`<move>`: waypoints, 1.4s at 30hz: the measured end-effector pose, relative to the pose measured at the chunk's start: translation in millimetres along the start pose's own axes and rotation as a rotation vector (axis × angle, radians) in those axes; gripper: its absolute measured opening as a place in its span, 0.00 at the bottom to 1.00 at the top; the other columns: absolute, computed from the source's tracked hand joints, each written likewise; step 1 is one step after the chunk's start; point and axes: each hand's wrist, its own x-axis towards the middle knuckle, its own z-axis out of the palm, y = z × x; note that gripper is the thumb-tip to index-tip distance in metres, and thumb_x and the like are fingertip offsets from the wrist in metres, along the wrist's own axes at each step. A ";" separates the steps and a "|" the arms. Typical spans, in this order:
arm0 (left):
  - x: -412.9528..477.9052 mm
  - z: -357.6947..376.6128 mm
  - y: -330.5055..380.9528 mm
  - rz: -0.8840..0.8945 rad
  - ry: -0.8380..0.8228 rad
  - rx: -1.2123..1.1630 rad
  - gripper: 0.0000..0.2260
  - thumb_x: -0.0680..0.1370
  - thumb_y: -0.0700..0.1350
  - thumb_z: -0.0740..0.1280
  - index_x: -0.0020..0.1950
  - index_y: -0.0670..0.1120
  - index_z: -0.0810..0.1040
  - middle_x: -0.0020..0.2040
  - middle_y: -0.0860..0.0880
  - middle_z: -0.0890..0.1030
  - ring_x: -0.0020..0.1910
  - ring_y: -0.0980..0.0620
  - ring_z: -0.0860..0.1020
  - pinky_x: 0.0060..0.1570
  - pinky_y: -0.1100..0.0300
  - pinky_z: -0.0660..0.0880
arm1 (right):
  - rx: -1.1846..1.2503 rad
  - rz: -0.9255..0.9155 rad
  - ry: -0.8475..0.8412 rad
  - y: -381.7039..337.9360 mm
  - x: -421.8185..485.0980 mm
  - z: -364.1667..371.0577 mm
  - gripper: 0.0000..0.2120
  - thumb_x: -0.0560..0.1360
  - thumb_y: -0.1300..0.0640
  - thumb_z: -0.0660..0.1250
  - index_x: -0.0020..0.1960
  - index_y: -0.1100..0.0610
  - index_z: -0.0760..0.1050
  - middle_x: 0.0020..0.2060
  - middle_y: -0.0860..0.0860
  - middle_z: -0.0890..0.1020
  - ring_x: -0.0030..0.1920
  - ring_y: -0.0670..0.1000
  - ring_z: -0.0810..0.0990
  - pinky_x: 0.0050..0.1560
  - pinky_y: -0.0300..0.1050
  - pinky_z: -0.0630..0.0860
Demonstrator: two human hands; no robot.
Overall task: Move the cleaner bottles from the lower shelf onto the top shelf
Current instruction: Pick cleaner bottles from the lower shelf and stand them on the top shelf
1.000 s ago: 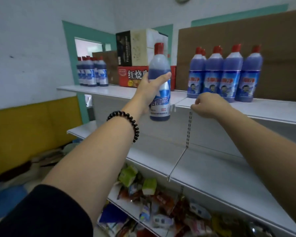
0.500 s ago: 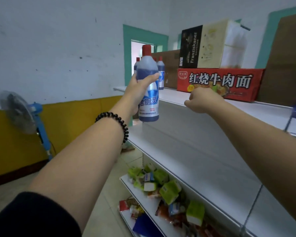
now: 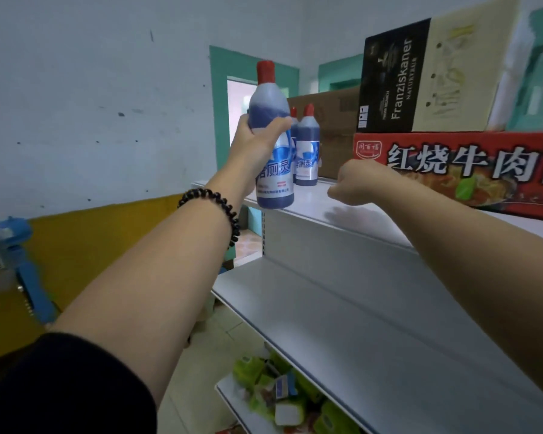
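My left hand grips a blue cleaner bottle with a red cap, held upright at the left end of the white top shelf, its base level with the shelf's front edge. Just behind it stand more cleaner bottles of the same kind on the top shelf. My right hand hovers over the top shelf to the right, fingers curled, holding nothing. The lower shelf below shows bare white metal.
A red noodle carton lies on the top shelf at right, a black and cream Franziskaner box on it, a brown carton behind. Green snack packets fill the bottom shelf. A blue fan stands at left.
The view has swung left along the shelf. My left hand has carried the bottle to the left end, close to the bottles standing there. My right hand stays curled over the shelf.
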 end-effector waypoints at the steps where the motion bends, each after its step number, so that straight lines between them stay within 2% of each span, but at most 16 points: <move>1: 12.8 1.6 -4.7 0.004 -0.013 -0.001 0.25 0.73 0.53 0.75 0.67 0.52 0.70 0.54 0.49 0.83 0.45 0.50 0.86 0.46 0.50 0.83 | -0.008 0.008 -0.009 -0.7 9.5 2.2 0.13 0.78 0.46 0.64 0.50 0.56 0.71 0.39 0.51 0.75 0.44 0.54 0.77 0.42 0.45 0.71; 3: 38.9 5.4 -15.6 -0.001 -0.051 -0.019 0.28 0.73 0.54 0.75 0.69 0.52 0.69 0.55 0.49 0.83 0.44 0.51 0.86 0.44 0.52 0.83 | 0.005 0.037 -0.019 -0.1 28.4 6.4 0.14 0.78 0.45 0.64 0.49 0.57 0.74 0.41 0.52 0.77 0.43 0.53 0.77 0.40 0.44 0.71; 6: 75.5 13.1 -36.0 -0.030 -0.112 0.002 0.36 0.68 0.61 0.77 0.72 0.53 0.67 0.59 0.51 0.82 0.48 0.50 0.85 0.48 0.48 0.83 | 0.035 0.110 -0.020 2.4 50.1 12.1 0.16 0.78 0.46 0.65 0.52 0.59 0.79 0.45 0.54 0.80 0.46 0.55 0.79 0.43 0.45 0.73; 9: 109.4 20.6 -55.9 -0.007 -0.172 0.058 0.27 0.70 0.61 0.75 0.63 0.54 0.70 0.57 0.52 0.82 0.51 0.50 0.84 0.53 0.48 0.82 | 0.039 0.197 -0.012 1.7 62.7 14.9 0.18 0.78 0.45 0.65 0.55 0.60 0.79 0.48 0.56 0.81 0.48 0.56 0.79 0.45 0.45 0.73; 11: 130.8 23.0 -66.0 0.022 -0.208 0.121 0.26 0.72 0.61 0.74 0.64 0.51 0.72 0.59 0.52 0.80 0.54 0.51 0.82 0.54 0.52 0.80 | 0.034 0.256 0.011 -0.6 70.0 15.6 0.18 0.78 0.45 0.65 0.55 0.60 0.79 0.48 0.56 0.80 0.48 0.57 0.78 0.45 0.45 0.72; 13: 148.2 23.8 -74.5 0.098 -0.268 0.218 0.30 0.73 0.61 0.74 0.69 0.48 0.72 0.61 0.52 0.78 0.58 0.52 0.79 0.51 0.57 0.77 | 0.036 0.313 0.030 -3.2 77.9 17.4 0.18 0.79 0.46 0.64 0.55 0.60 0.79 0.46 0.56 0.80 0.48 0.57 0.77 0.45 0.45 0.71; 17: 179.2 24.1 -80.1 0.260 -0.335 0.360 0.26 0.72 0.59 0.76 0.63 0.52 0.71 0.57 0.54 0.77 0.54 0.53 0.78 0.45 0.59 0.77 | 0.015 0.411 0.071 -11.6 90.6 22.6 0.18 0.79 0.46 0.64 0.53 0.61 0.79 0.45 0.57 0.79 0.46 0.57 0.77 0.43 0.44 0.70; 20: 196.9 23.8 -76.5 0.342 -0.396 0.471 0.26 0.72 0.58 0.76 0.65 0.49 0.72 0.56 0.52 0.78 0.52 0.52 0.79 0.40 0.61 0.74 | 0.021 0.473 0.096 -16.3 97.2 31.1 0.18 0.78 0.46 0.64 0.52 0.60 0.80 0.46 0.57 0.80 0.47 0.58 0.78 0.43 0.45 0.71; 24: 214.5 23.9 -70.7 0.438 -0.414 0.597 0.26 0.70 0.59 0.76 0.62 0.46 0.77 0.52 0.51 0.79 0.49 0.51 0.78 0.35 0.62 0.69 | 0.039 0.531 0.118 -14.4 98.0 37.1 0.16 0.78 0.47 0.64 0.52 0.60 0.81 0.46 0.57 0.81 0.46 0.57 0.79 0.44 0.45 0.73; 28: 223.4 22.8 -74.2 0.469 -0.430 0.637 0.29 0.71 0.61 0.75 0.65 0.46 0.75 0.54 0.51 0.79 0.50 0.51 0.79 0.37 0.61 0.73 | 0.031 0.562 0.166 -10.8 93.4 38.4 0.17 0.78 0.48 0.64 0.52 0.60 0.82 0.46 0.57 0.82 0.47 0.58 0.80 0.48 0.49 0.77; 30: 227.2 23.4 -80.0 0.472 -0.427 0.626 0.28 0.71 0.61 0.75 0.65 0.47 0.74 0.55 0.51 0.79 0.52 0.49 0.79 0.44 0.55 0.78 | 0.011 0.591 0.174 -8.5 89.1 40.8 0.16 0.78 0.48 0.64 0.52 0.60 0.82 0.47 0.57 0.83 0.47 0.58 0.80 0.48 0.50 0.77; 32: 229.0 22.9 -84.8 0.461 -0.427 0.590 0.27 0.72 0.59 0.75 0.64 0.47 0.74 0.56 0.49 0.80 0.53 0.47 0.80 0.51 0.49 0.80 | -0.024 0.619 0.122 -6.2 85.4 43.9 0.17 0.79 0.48 0.64 0.54 0.60 0.82 0.49 0.57 0.83 0.49 0.58 0.80 0.50 0.50 0.78; 33: 228.5 21.9 -86.4 0.448 -0.434 0.558 0.26 0.72 0.58 0.75 0.64 0.47 0.73 0.57 0.49 0.80 0.53 0.47 0.81 0.51 0.49 0.81 | -0.042 0.625 0.077 -5.5 84.1 45.5 0.18 0.79 0.46 0.64 0.56 0.59 0.81 0.52 0.57 0.83 0.51 0.58 0.80 0.53 0.50 0.78; 37: 226.1 18.6 -94.3 0.443 -0.438 0.490 0.28 0.76 0.56 0.72 0.71 0.46 0.69 0.63 0.47 0.78 0.56 0.47 0.80 0.53 0.48 0.81 | -0.083 0.604 -0.055 -6.8 80.5 53.6 0.27 0.80 0.39 0.59 0.73 0.52 0.70 0.71 0.54 0.73 0.70 0.58 0.71 0.69 0.51 0.67; 40: 223.6 19.4 -101.0 0.450 -0.416 0.427 0.28 0.76 0.56 0.72 0.70 0.47 0.69 0.62 0.48 0.78 0.56 0.47 0.80 0.53 0.47 0.81 | -0.078 0.588 -0.115 -12.1 78.3 54.7 0.24 0.83 0.41 0.55 0.74 0.52 0.69 0.73 0.54 0.71 0.71 0.58 0.69 0.69 0.50 0.65; 42: 221.2 18.7 -104.1 0.431 -0.406 0.381 0.29 0.77 0.55 0.72 0.74 0.47 0.67 0.66 0.49 0.77 0.61 0.48 0.78 0.55 0.49 0.80 | -0.080 0.583 -0.125 -15.7 77.0 54.2 0.24 0.84 0.42 0.53 0.74 0.52 0.69 0.72 0.54 0.72 0.71 0.58 0.70 0.69 0.49 0.65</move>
